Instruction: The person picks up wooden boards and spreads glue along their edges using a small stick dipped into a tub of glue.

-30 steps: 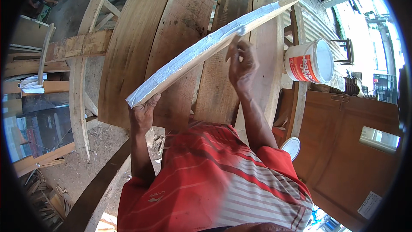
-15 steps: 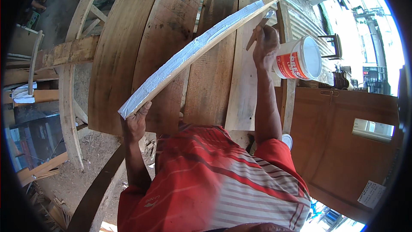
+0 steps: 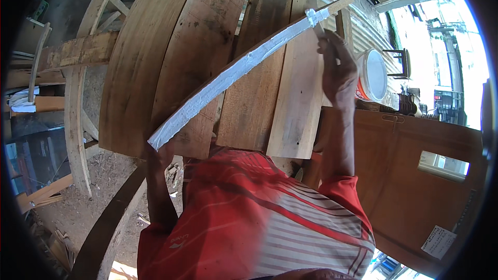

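Holding a white-coated wooden strip (image 3: 233,75) between both hands (image 3: 334,70).

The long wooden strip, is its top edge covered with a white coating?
Yes, the wooden strip shows white coating from the left hand to the right hand.

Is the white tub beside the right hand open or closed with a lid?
Open. The white tub shows a round rim with pale white contents inside and no lid over it, just past the right hand.
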`<action>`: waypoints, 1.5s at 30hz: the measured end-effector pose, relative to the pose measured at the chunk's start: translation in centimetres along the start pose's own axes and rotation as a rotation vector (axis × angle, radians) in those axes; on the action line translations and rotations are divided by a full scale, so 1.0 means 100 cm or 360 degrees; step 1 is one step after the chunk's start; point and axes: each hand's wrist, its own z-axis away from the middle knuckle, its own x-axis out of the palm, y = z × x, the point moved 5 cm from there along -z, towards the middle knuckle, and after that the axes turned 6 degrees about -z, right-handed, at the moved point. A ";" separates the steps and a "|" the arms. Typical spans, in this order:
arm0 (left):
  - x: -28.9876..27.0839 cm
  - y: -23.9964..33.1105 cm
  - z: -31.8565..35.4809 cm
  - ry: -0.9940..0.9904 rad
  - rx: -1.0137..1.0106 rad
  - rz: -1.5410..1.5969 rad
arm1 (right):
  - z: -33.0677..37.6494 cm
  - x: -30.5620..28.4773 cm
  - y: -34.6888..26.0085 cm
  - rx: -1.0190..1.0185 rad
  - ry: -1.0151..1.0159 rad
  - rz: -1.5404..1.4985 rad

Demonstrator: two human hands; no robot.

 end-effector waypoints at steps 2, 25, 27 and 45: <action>0.005 0.011 -0.004 0.0026 0.0245 0.0462 | -0.026 -0.030 -0.001 -0.0152 -0.0223 0.0393; 0.011 0.041 0.013 0.0201 0.0741 -0.0163 | 0.006 0.002 -0.081 -0.0475 -0.1432 0.0069; 0.011 0.036 0.010 0.0186 0.0688 -0.0095 | 0.005 -0.001 -0.081 -0.0385 -0.1320 0.0021; 0.004 0.038 0.007 0.0113 0.0856 -0.0263 | 0.044 0.025 -0.134 -0.0494 -0.1407 -0.0271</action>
